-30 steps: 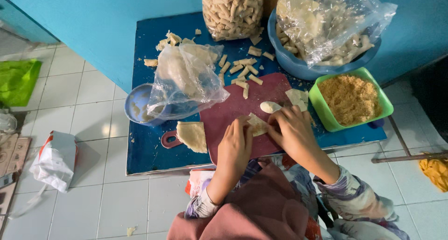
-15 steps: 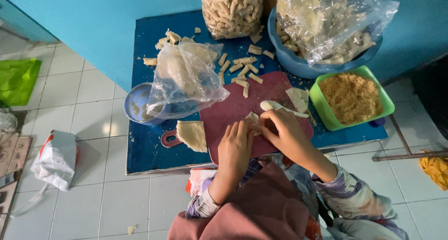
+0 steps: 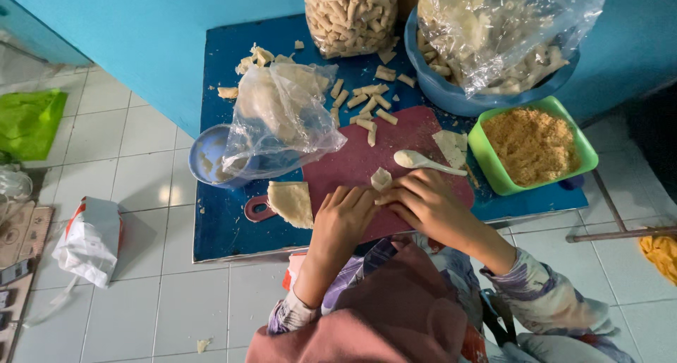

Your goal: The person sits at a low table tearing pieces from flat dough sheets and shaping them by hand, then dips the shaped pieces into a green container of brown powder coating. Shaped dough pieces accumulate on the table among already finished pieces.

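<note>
We have both hands down on the dark red cutting board (image 3: 352,167), which lies on the blue table (image 3: 218,222). Between them is a small, pale pastry wrapper (image 3: 381,179), partly folded, near the middle of the board's near half. Our right hand (image 3: 427,202) pinches its near right edge with curled fingertips, so that hand is closed on the wrapper. Our left hand (image 3: 343,218) lies just to the left with its fingers bent, their tips close against the piece; we cannot tell whether they grip it or only steady it.

The wrapper looks thin, light and limp, so we judge it tears easily and may stick to damp fingers. It is best held lightly at the folded edges, not squeezed in the middle where any filling would burst out.

A white spoon (image 3: 422,161) rests just beyond it. To the right stands a green tub of brown crumbly filling (image 3: 532,146). A flat stack of wrappers (image 3: 290,203) lies at the board's left edge, and finished rolls (image 3: 367,105) are scattered on the far side.
</note>
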